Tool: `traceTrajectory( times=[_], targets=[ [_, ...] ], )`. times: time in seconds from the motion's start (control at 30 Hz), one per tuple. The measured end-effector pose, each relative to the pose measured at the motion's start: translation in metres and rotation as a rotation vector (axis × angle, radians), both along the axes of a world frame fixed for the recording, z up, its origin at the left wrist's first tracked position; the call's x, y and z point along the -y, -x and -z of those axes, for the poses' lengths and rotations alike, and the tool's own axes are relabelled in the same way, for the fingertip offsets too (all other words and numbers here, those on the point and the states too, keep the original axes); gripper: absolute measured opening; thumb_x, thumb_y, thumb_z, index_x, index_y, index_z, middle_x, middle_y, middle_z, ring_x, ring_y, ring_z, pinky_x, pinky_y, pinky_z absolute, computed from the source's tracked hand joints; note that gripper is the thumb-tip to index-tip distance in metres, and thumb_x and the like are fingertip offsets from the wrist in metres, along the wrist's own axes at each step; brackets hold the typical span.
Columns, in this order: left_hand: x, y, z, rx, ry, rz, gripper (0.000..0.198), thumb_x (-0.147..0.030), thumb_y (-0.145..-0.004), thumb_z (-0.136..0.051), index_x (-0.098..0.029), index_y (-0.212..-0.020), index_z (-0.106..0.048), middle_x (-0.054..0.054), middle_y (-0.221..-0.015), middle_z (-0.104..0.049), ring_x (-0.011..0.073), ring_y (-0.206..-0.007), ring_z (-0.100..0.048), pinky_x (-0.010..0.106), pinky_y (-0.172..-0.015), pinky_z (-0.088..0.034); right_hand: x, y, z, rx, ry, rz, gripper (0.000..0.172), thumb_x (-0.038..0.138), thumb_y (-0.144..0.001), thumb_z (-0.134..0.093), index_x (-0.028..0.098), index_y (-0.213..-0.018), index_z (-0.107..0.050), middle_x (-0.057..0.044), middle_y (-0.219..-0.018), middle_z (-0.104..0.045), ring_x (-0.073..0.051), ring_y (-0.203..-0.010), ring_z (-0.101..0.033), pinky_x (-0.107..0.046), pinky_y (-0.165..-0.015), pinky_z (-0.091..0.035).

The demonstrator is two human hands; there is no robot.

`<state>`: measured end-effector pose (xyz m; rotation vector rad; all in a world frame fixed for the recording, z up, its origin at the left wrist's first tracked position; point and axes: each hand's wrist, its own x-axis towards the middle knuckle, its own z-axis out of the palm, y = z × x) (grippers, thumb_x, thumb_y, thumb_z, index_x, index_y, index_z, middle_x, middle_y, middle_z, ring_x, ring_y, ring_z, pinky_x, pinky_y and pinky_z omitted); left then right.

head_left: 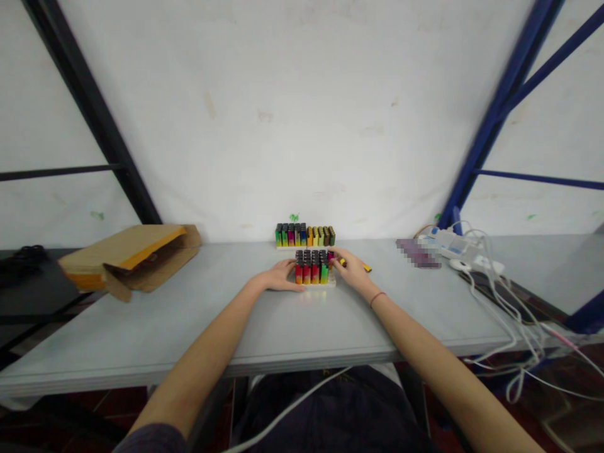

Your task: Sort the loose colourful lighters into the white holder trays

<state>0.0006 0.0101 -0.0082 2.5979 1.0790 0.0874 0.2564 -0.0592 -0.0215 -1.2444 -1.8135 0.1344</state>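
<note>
A white tray (323, 285) holds upright rows of cigarette lighters (307, 272), red, yellow and green with dark tops; bare slots show at its right end. My left hand (278, 277) grips the tray's left end, thumb along the front edge. At the right end, my right hand (350, 269) has its fingers closed around a lighter (331, 256) with a magenta body, partly covered by the fingers. A dark and yellow lighter (342, 262) shows by that hand's fingers; whether it is held I cannot tell. Beyond the hand lies a yellow lighter (367, 268).
Behind, a second tray (302, 247) of upright lighters stands near the wall. An opened cardboard box (136, 255) sits at the left. White cables (500, 289), a power strip (446, 239) and a dark flat object (509, 299) occupy the right side.
</note>
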Motion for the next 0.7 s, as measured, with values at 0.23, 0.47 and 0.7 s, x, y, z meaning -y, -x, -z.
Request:
traceTrajectory(
  times=[0.23,0.47,0.7],
  targets=[
    [0.0,0.002,0.0,0.003,0.007,0.004,0.106,-0.078,-0.063,-0.057,-0.014,-0.144,-0.033,0.015,-0.154,-0.026,0.0358,-0.139,-0.026,0.04,-0.115,-0.022,-0.007,-0.021,0.001,0.182,0.049,0.344,0.054,0.012,-0.084,-0.04,0.015,-0.137,-0.051,-0.016,-0.117,-0.061,-0.026,-0.107,-0.054,-0.039,-0.097,-0.04],
    [-0.002,0.002,0.0,-0.01,0.007,0.008,0.109,-0.08,-0.063,-0.056,-0.012,-0.145,-0.033,0.016,-0.154,-0.026,0.035,-0.14,-0.025,0.039,-0.115,-0.021,-0.003,-0.05,0.004,0.417,0.429,0.619,0.033,0.031,-0.092,-0.045,0.008,-0.098,-0.068,-0.027,-0.108,-0.061,-0.036,-0.103,-0.057,-0.041,-0.081,-0.043],
    [-0.003,0.002,0.002,-0.004,0.009,0.005,0.107,-0.08,-0.063,-0.056,-0.015,-0.145,-0.032,0.015,-0.155,-0.026,0.0354,-0.14,-0.024,0.04,-0.115,-0.021,-0.009,-0.049,0.004,0.215,0.351,0.49,0.03,0.02,-0.092,-0.04,0.013,-0.119,-0.051,-0.015,-0.096,-0.068,-0.025,-0.085,-0.063,-0.032,-0.072,-0.042]
  ],
)
